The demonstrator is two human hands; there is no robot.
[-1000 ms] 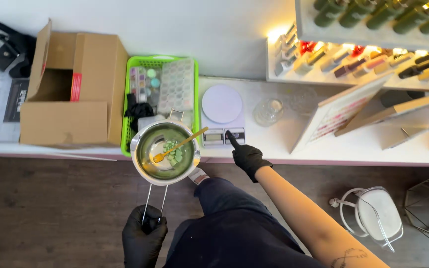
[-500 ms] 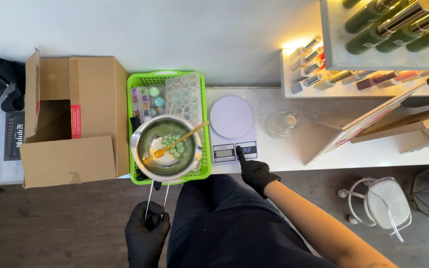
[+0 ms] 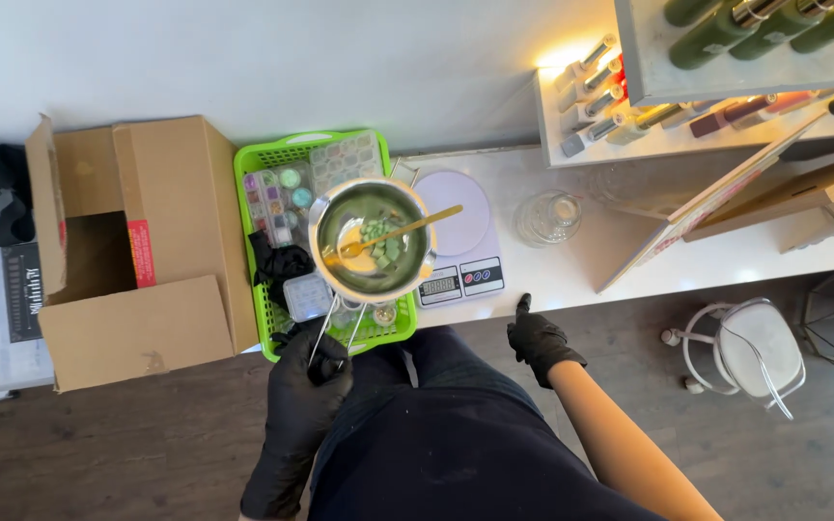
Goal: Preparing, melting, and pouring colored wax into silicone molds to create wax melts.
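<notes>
Down near the bottom edge, the left hand [image 3: 308,381], in a black glove, is clenched around the wire handle [image 3: 338,333] of a small metal pot [image 3: 372,238], the forearm coming up from below with the wrist straight. That pot is held out over the far right part of a green basket [image 3: 261,253] and the left edge of a digital scale [image 3: 458,246]; whether it touches either cannot be told. Inside it lie green chunks [image 3: 381,243] and a gold spoon [image 3: 393,234] slanting up to the right. Right of the pot, the right hand [image 3: 538,340], also gloved, grips nothing: its fingers are loosely curled with one finger raised toward the near edge of the white counter [image 3: 571,260], just near of the scale. An open cardboard box [image 3: 137,260] sits left of the basket.
</notes>
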